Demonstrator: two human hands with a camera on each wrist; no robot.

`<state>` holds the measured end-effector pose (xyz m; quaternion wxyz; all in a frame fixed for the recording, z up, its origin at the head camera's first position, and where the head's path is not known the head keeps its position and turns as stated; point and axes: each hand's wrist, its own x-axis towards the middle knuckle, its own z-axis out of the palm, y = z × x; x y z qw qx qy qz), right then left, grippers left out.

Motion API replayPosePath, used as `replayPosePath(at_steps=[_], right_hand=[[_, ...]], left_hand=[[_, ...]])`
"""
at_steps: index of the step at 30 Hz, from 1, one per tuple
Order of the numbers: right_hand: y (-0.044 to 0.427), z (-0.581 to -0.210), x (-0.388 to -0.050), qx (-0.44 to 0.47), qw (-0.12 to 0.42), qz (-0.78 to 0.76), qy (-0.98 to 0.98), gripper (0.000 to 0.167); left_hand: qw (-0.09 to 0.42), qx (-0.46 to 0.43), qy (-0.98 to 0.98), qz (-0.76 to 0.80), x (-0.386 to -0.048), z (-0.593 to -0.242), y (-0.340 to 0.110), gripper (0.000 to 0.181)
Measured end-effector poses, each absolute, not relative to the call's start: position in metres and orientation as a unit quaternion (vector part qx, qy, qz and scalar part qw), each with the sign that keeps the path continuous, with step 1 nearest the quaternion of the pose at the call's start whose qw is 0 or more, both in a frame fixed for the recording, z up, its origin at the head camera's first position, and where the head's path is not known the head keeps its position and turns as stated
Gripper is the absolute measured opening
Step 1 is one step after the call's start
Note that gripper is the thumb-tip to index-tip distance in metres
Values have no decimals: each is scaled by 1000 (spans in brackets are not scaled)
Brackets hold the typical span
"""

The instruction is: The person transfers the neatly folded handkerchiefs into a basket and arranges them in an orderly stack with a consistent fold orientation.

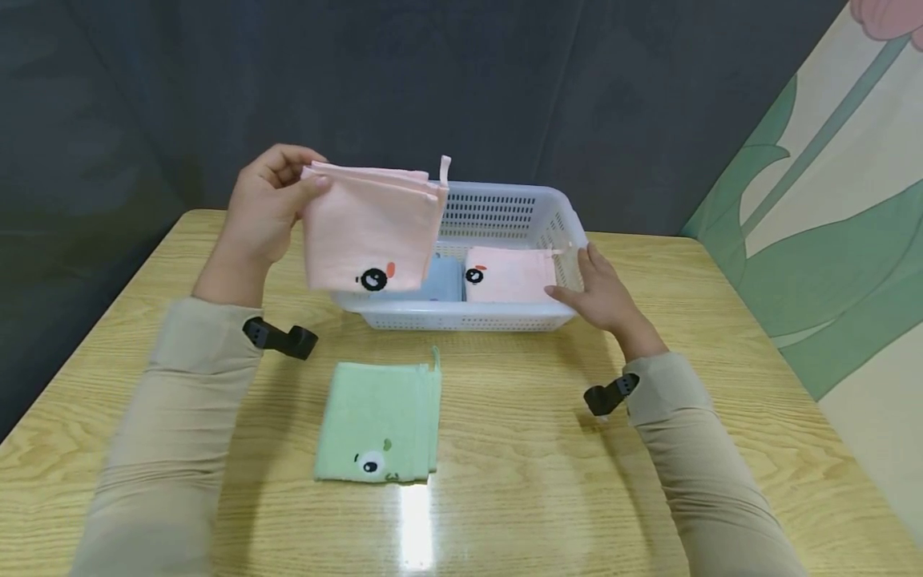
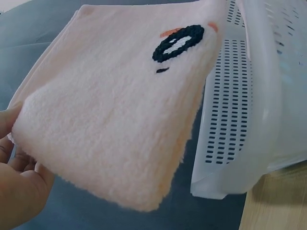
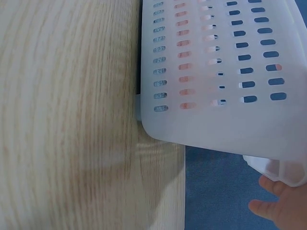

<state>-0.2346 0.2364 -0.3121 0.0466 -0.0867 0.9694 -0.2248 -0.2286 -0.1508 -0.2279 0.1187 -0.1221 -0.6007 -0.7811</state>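
Note:
My left hand (image 1: 263,204) pinches the upper left corner of a folded pink towel (image 1: 371,224), with the thumb in front. This towel has an embroidered black eye and a white hanging loop; it hangs over the left part of a white plastic basket (image 1: 469,319). In the left wrist view the towel's fluffy face (image 2: 100,110) fills much of the frame. At the basket's front right corner my right hand (image 1: 606,292) holds the rim, thumb over the inner side. A second folded pink towel (image 1: 512,276) and a blue towel (image 1: 447,279) lie inside the basket, the blue one partly hidden.
A folded green towel (image 1: 378,421) with an embroidered eye lies on the wooden table (image 1: 534,481) in front of the basket. Behind the table hangs a dark cloth (image 1: 461,88). A wall with painted leaves (image 1: 858,248) stands at the right.

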Motion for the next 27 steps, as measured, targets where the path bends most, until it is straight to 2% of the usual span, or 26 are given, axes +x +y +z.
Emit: replayPosePath(at_steps=[27], right_hand=[[239,-314,-233,-88,43,-218,971,90]], left_hand=[[104,-101,-613,-777,-243,-249,-122,12]])
